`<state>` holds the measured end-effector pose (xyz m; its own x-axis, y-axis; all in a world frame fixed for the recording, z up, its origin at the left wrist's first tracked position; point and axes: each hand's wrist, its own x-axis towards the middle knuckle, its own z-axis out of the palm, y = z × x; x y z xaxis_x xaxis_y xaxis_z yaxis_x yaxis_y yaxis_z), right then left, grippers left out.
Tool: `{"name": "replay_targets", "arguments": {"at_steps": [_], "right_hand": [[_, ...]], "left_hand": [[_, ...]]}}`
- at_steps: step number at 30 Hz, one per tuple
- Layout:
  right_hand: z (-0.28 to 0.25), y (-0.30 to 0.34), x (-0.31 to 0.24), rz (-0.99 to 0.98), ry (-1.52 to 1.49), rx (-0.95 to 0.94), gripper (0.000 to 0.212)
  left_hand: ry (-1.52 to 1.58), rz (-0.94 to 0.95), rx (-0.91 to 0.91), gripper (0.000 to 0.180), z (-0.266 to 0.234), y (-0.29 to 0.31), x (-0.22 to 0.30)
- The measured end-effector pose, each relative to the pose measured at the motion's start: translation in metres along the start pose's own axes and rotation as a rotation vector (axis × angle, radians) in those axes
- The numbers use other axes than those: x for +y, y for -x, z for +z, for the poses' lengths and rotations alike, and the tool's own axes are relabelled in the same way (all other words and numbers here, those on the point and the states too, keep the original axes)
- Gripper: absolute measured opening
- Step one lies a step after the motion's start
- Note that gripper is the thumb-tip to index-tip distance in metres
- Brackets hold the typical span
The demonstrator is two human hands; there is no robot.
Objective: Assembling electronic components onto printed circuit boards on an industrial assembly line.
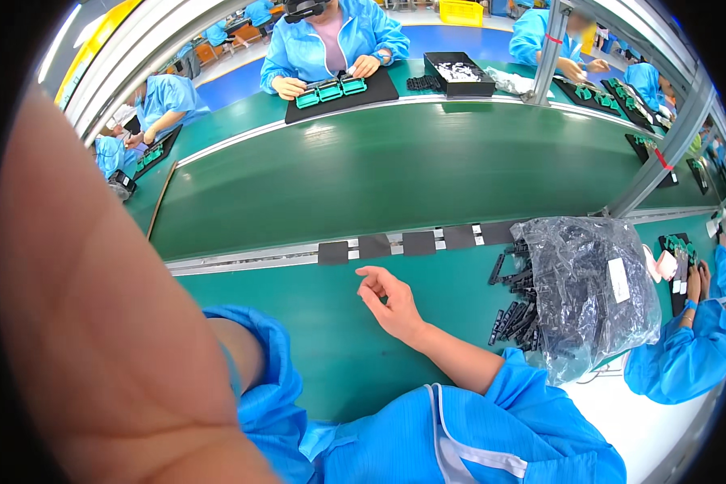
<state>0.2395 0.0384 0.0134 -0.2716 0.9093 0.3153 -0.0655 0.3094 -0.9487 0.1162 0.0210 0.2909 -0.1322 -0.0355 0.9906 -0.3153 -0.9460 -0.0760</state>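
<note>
- The right hand point(389, 305) is held empty over the green bench top point(331, 339), fingers loosely curled and apart.
- The left hand point(105, 323) is raised against the camera; its grip cannot be told.
- The loose black plastic parts point(515, 316) lie just right, beside their clear bag point(589, 282); one piece is best pinched singly.

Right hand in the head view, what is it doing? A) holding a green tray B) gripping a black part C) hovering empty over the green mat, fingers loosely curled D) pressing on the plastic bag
C: the right hand is empty over the green mat, apart from the black parts and the plastic bag.
</note>
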Motion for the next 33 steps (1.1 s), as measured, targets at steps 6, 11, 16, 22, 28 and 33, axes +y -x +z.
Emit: {"name": "replay_targets", "arguments": {"at_steps": [6, 11, 16, 22, 28, 33], "right_hand": [[0.001, 0.001, 0.002, -0.004, -0.022, 0.001, 0.027], [0.000, 0.003, -0.002, 0.036, 0.002, -0.022, 0.028], [0.001, 0.004, -0.002, 0.035, -0.004, -0.026, 0.028], [0.002, 0.002, 0.003, 0.009, -0.019, -0.005, 0.028], [0.002, 0.002, 0.004, 0.022, -0.012, -0.003, 0.028], [0.003, 0.002, 0.004, -0.001, -0.013, 0.002, 0.027]], "left_hand": [[0.021, 0.005, -0.004, 0.089, 0.002, 0.000, -0.002], [0.026, 0.040, -0.018, 0.090, 0.002, -0.004, -0.001], [0.032, 0.049, -0.022, 0.091, -0.001, -0.005, 0.003], [0.041, 0.033, -0.026, 0.092, -0.001, -0.007, 0.005], [0.078, 0.024, -0.059, 0.093, 0.001, -0.017, 0.003], [0.050, 0.036, -0.078, 0.094, -0.001, -0.021, 0.010]]}}
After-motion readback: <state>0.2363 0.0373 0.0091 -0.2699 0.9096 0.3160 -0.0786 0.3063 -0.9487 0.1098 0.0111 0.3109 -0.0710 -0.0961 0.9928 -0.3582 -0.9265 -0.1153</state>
